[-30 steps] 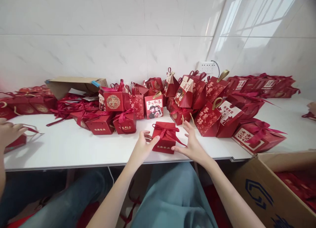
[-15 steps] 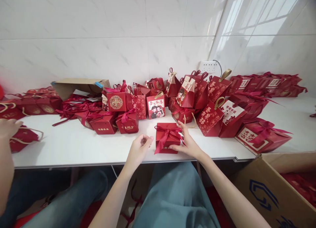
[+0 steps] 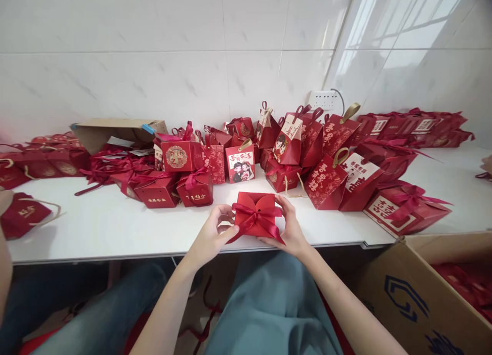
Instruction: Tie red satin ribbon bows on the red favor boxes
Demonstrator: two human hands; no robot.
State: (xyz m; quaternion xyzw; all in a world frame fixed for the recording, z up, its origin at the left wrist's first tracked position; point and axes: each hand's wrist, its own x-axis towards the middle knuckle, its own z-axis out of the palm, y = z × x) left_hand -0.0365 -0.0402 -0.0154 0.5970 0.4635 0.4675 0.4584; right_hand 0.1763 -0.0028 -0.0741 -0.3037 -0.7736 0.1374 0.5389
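Note:
A red gift box point(image 3: 253, 199) with a crimson ribbon bow point(image 3: 255, 219) across its top is between my two hands at the table's front edge. My right hand point(image 3: 290, 227) is closed on its right side, fingers at the back corner and thumb low at the front. On the left side, my left hand point(image 3: 215, 232) has its fingers curled against the box, with the thumb at a ribbon tail. The box is tipped so that its top faces me; its underside is hidden.
Finished-looking red boxes point(image 3: 157, 188) crowd the white table point(image 3: 115, 232), with taller handled boxes point(image 3: 326, 181) to the right. An open carton point(image 3: 403, 288) stands at the lower right. Another person's arm point(image 3: 3, 268) shows at the left edge, near a rope-handled box point(image 3: 23, 214).
My left hand has come in from beside the box to its left side. The box has tilted, hiding its front lettering and showing its top. The neighbouring person's hand has moved mostly out of view.

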